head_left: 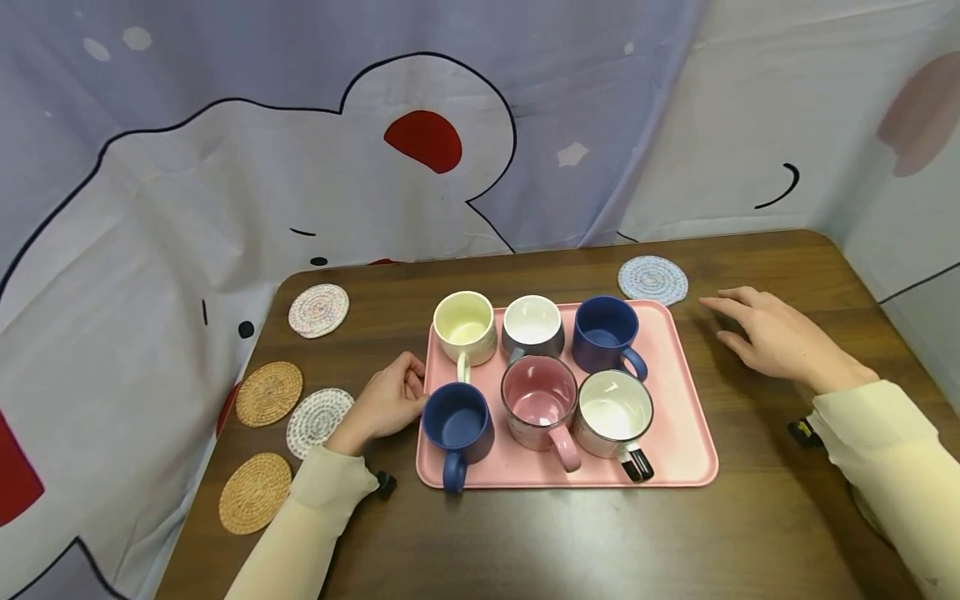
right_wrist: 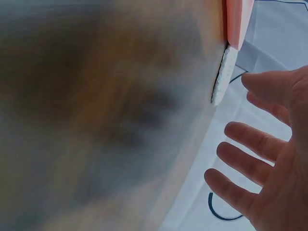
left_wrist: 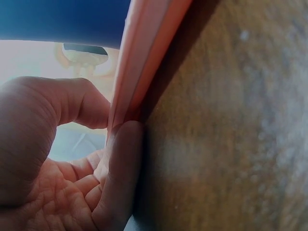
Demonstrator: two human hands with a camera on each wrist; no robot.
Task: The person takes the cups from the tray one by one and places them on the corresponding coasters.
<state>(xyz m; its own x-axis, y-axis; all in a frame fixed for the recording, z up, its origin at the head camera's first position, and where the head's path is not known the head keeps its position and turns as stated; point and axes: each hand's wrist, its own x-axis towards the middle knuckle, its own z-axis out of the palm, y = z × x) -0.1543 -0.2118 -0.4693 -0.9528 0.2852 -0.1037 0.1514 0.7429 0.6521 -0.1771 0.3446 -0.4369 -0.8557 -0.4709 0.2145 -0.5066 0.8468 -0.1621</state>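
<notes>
A pink tray [head_left: 686, 433] holds several mugs. Along its back stand a pale yellow mug [head_left: 467, 327], a grey mug with a white inside [head_left: 534, 327] and a dark blue mug [head_left: 604, 333]. In front are another blue mug [head_left: 457, 423], a pink mug [head_left: 538, 400] and a white mug with a black-tipped handle [head_left: 615, 414]. At the tray's left edge, my left hand [head_left: 392, 396] pinches the rim, thumb above and fingers below in the left wrist view. My right hand [head_left: 776, 337] hovers right of the tray, fingers spread and holding nothing.
A light blue coaster [head_left: 652, 279] lies behind the tray's back right corner. On the left are a pinkish coaster [head_left: 318, 310], a grey-white coaster [head_left: 315, 421] and two woven straw coasters [head_left: 268, 394]. A printed curtain [head_left: 225, 192] hangs behind the brown table [head_left: 540, 542].
</notes>
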